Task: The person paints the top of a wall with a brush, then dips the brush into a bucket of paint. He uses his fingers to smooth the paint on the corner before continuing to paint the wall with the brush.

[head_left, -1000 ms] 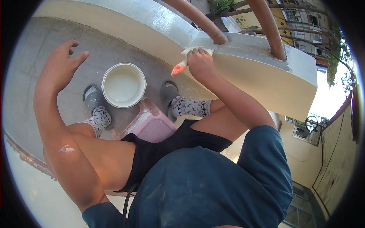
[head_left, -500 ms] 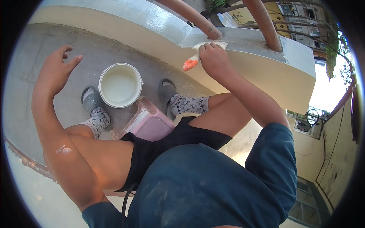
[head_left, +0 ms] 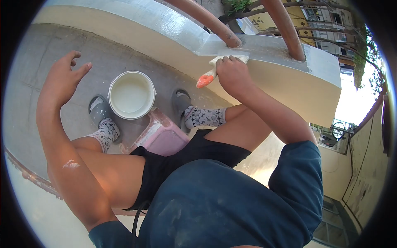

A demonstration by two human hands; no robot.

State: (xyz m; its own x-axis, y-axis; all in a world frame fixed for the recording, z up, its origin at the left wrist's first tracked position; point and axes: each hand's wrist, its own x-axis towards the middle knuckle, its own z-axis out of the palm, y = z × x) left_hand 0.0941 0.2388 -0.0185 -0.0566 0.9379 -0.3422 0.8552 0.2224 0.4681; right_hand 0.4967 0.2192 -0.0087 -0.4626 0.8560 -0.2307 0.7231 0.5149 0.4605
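Observation:
My right hand (head_left: 235,74) is closed round a paintbrush (head_left: 206,79) with an orange-tipped, paint-smeared handle. The bristle end lies against the edge of a low wall (head_left: 264,47), whose top looks wet and grey-white near two brown posts. On the left, my left hand (head_left: 65,78) is raised with fingers apart and holds nothing. Between my feet stands a round white bucket (head_left: 131,95) with pale paint in it, touched by neither hand.
A pink plastic stool (head_left: 167,136) is under me, behind the bucket. Brown posts (head_left: 285,29) rise from the wall top. My sandalled feet (head_left: 181,103) rest on the grey floor (head_left: 45,53). Branches and buildings show beyond the wall.
My right hand has moved slightly down in the view with the brush, along the wall's edge. My left hand has barely moved.

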